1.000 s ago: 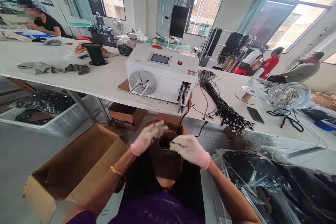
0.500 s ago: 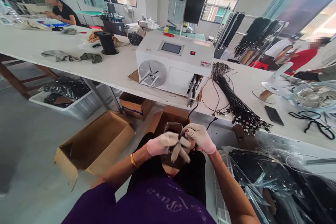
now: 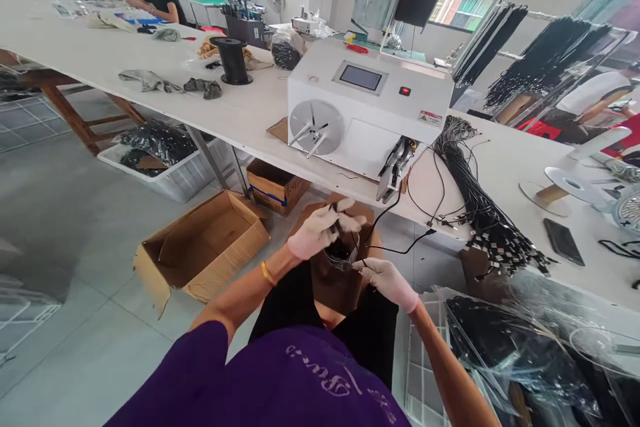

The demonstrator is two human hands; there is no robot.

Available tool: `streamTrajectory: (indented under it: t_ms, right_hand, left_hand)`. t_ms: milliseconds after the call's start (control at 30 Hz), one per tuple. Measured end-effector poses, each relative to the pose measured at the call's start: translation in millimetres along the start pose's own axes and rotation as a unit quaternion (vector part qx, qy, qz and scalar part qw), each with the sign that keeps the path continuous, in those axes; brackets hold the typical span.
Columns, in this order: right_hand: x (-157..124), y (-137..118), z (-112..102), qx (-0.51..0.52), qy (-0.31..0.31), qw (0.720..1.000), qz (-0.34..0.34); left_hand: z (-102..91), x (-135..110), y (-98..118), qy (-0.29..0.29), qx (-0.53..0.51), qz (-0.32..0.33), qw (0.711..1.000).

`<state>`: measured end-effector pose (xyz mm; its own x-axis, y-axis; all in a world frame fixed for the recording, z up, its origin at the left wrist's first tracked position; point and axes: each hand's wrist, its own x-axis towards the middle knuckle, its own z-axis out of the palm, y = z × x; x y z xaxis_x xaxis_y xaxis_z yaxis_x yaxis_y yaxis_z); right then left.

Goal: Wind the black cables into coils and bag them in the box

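Both my hands wear pale gloves and work above a brown paper bag (image 3: 336, 287) standing between my knees. My left hand (image 3: 320, 230) is raised and pinched on a short black cord (image 3: 336, 225). My right hand (image 3: 384, 278) sits lower at the bag's right rim, fingers closed on the clear plastic liner (image 3: 345, 259) at the bag's mouth. A thin black cord (image 3: 400, 250) runs from the bag up toward the white winding machine (image 3: 367, 110) on the long white table (image 3: 210, 113).
A bundle of black cords (image 3: 480, 213) lies on the table right of the machine, with a phone (image 3: 563, 241) and spools beyond. An open cardboard box (image 3: 205, 247) sits on the floor at left. Clear bags of black cords (image 3: 505, 340) fill a crate at right. Other people sit further off.
My hands have parted: the left rose with the cord, the right dropped to the bag's rim. The camera view has swung left and down.
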<state>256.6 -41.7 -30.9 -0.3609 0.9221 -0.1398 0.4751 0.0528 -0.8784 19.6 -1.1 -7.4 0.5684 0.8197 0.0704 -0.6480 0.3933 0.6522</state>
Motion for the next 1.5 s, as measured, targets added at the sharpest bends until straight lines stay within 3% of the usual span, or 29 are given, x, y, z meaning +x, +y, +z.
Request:
streamTrajectory:
  t_ms: [33, 100, 200, 267, 333, 400, 533, 633, 767, 867, 967, 1100, 1167, 1300, 1400, 1500]
  right_hand:
    - [-2.6, -5.2, 4.2, -0.039, -0.008, 0.999, -0.017]
    - [-4.1, -24.8, 2.5, -0.151, -0.001, 0.986, -0.073]
    - [3.8, -58.5, -18.1, -0.325, 0.044, 0.932, -0.153]
    - [11.1, -72.0, -30.9, -0.386, 0.092, 0.901, -0.174]
    - [16.5, -76.7, -35.3, -0.399, 0.135, 0.891, -0.169]
    - [19.4, -76.1, -31.7, -0.358, 0.145, 0.911, -0.144]
    - [23.8, -74.1, -19.5, -0.104, 0.110, 0.987, -0.044]
    - [28.4, -77.1, -19.0, 0.010, 0.068, 0.998, 0.014]
    - [29.3, -83.4, -23.4, -0.012, 0.001, 1.000, 0.025]
    - [25.5, -86.3, -22.8, -0.038, -0.011, 0.999, 0.035]
    - [20.8, -87.6, -21.8, -0.046, 0.019, 0.997, 0.056]
    - [16.3, -87.2, -23.2, -0.019, 0.042, 0.996, 0.082]
    - [16.6, -83.9, -21.3, 0.014, 0.061, 0.994, 0.088]
    - [23.5, -69.1, -7.7, 0.055, 0.137, 0.986, 0.071]
    - [28.6, -58.2, 0.4, 0.006, 0.194, 0.980, 0.046]
    - [30.1, -53.5, -6.8, -0.056, 0.206, 0.977, 0.011]
  left_hand:
    - [-0.7, 9.3, 1.2, 0.010, 0.047, 0.045, 0.998]
    - [-3.1, 27.0, -0.9, -0.015, 0.190, 0.067, 0.979]
    - [-2.4, 37.1, -14.6, -0.091, 0.364, -0.026, 0.926]
    - [2.2, 32.9, -23.9, -0.125, 0.405, -0.085, 0.902]
    - [7.2, 26.5, -28.2, -0.123, 0.389, -0.099, 0.908]
    - [10.1, 22.7, -27.0, -0.121, 0.337, -0.087, 0.930]
    - [9.4, 24.1, -18.2, -0.120, 0.199, -0.058, 0.971]
    - [8.4, 27.2, -13.6, -0.123, 0.129, -0.065, 0.982]
    - [10.3, 29.1, -12.2, -0.152, 0.096, -0.101, 0.979]
    - [13.0, 29.8, -14.1, -0.147, 0.067, -0.108, 0.981]
    - [12.5, 29.6, -19.7, -0.103, 0.069, -0.100, 0.987]
    - [4.0, 27.1, -29.2, -0.012, 0.110, -0.038, 0.993]
    - [0.4, 25.1, -31.4, 0.001, 0.124, -0.035, 0.992]
    - [2.7, 22.0, -31.5, -0.042, 0.065, -0.124, 0.989]
    - [7.1, 25.0, -34.0, -0.026, 0.039, -0.159, 0.986]
    - [7.4, 32.1, -36.0, -0.018, 0.009, -0.188, 0.982]
